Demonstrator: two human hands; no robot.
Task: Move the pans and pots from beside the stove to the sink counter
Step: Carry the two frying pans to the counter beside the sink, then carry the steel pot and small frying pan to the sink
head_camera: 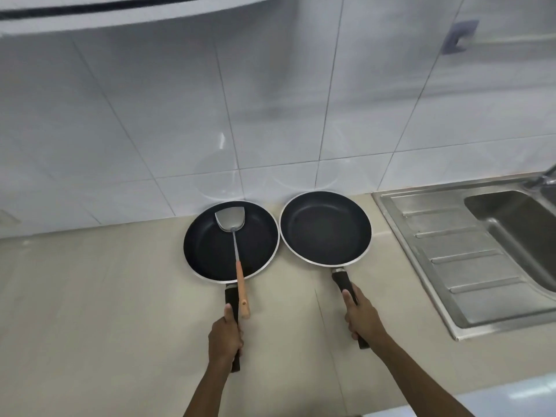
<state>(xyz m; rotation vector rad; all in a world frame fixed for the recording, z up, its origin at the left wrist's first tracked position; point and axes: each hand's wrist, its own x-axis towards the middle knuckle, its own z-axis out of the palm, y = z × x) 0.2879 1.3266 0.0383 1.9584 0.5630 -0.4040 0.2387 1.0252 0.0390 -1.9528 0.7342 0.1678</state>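
Two black non-stick frying pans sit side by side on the beige counter (105, 290), rims almost touching, close to the tiled wall. The left pan (210, 248) holds a metal spatula (233, 233) whose wooden handle sticks out over the rim toward me. My left hand (225, 338) is closed around the left pan's black handle. The right pan (326, 228) has nothing in it. My right hand (361, 317) grips its black handle. Both pans appear to rest on the counter.
A stainless steel sink (511, 224) with a ribbed drainboard (457, 260) lies just right of the right pan. A tap (544, 176) shows at the right edge. White wall tiles (270, 100) stand behind the pans.
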